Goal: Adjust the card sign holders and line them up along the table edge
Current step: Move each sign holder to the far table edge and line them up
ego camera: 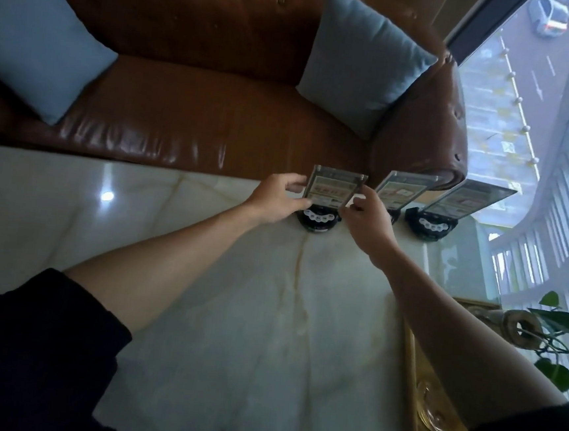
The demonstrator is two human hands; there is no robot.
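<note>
On the glossy marble table (202,277) facing the brown sofa (199,115), my left hand (274,199) and right hand (367,219) pinch the leftmost sign holder (333,188) by its side edges at the far edge, two others (402,191) standing to its right.

Three sign holders (333,193) along table (202,277) far edge, sofa (199,115) seemingly behind.

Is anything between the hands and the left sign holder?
Nothing visible. The left hand and right hand already grip the side edges of the left sign holder; the middle sign holder stands to its right, apart from it.
</note>
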